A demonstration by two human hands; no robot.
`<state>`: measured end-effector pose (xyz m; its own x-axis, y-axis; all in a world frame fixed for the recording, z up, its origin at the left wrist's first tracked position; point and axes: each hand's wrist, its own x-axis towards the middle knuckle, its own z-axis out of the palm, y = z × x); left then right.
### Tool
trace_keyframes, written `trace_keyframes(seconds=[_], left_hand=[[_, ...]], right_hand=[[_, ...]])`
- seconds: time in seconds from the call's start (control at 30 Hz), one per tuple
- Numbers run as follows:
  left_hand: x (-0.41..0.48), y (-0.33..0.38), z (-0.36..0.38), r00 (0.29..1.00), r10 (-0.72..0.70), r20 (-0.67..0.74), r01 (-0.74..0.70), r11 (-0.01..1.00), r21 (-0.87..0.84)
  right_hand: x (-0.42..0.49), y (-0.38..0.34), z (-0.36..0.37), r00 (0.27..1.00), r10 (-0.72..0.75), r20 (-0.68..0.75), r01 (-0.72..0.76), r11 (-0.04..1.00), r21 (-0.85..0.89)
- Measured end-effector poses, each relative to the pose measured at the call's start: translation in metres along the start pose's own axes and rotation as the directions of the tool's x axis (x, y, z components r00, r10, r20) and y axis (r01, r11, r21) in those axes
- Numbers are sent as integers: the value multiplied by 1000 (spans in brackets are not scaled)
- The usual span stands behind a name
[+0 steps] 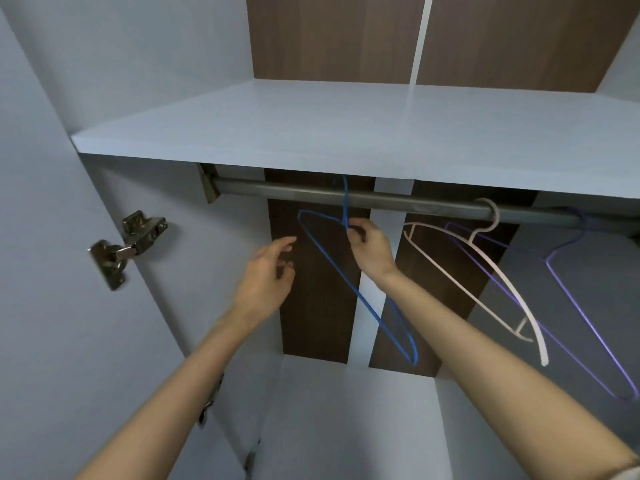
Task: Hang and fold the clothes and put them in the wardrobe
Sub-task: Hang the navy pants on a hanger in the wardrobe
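Inside the wardrobe, a thin blue wire hanger (367,306) hangs from the dark metal rail (408,201). My right hand (369,245) pinches its neck just below the rail. My left hand (268,275) hovers to the left of the hanger with relaxed, slightly spread fingers and holds nothing. Further right on the rail hang a pale pink hanger (498,271) and a purple wire hanger (585,320). No clothes are in view.
A white shelf (346,133) runs across just above the rail. The white left wall carries a metal door hinge (128,244), with another hinge (211,400) lower down. Brown back panels show behind the hangers. A white floor panel (346,417) lies below.
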<state>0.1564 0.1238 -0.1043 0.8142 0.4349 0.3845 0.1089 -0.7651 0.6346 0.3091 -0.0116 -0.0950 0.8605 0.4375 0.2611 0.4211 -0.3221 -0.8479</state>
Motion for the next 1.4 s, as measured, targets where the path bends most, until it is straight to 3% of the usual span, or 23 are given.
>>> trace_keyframes(seconds=[0.33,0.5,0.63,0.9,1.1,1.23,1.3,1.4], left_hand=[[-35,38,-11,994,107,21,-104,987,-120],[-99,43,2,972,138,190,-130,990,-55],[-170,39,17,924,142,354,-165,986,34],[-304,58,31,662,270,699,-419,907,46],[-403,97,50,511,430,745,-351,895,-276],[-471,125,59,296,526,797,-375,832,-410],[-509,140,64,228,527,819,-370,825,-427],[-564,157,69,200,528,825,-354,824,-442]], right_hand=[[-76,-31,-55,998,57,11,-53,968,-246],[-178,-32,-68,993,104,49,-85,951,-297],[-280,-33,-78,976,211,57,-200,968,-154],[-481,-26,-101,888,456,61,-456,890,-14],[-628,-15,-126,794,607,-9,-603,790,107],[-720,-5,-130,720,692,-51,-673,714,193],[-768,-3,-130,719,684,-126,-658,727,194],[-831,-2,-129,703,640,-310,-628,763,151]])
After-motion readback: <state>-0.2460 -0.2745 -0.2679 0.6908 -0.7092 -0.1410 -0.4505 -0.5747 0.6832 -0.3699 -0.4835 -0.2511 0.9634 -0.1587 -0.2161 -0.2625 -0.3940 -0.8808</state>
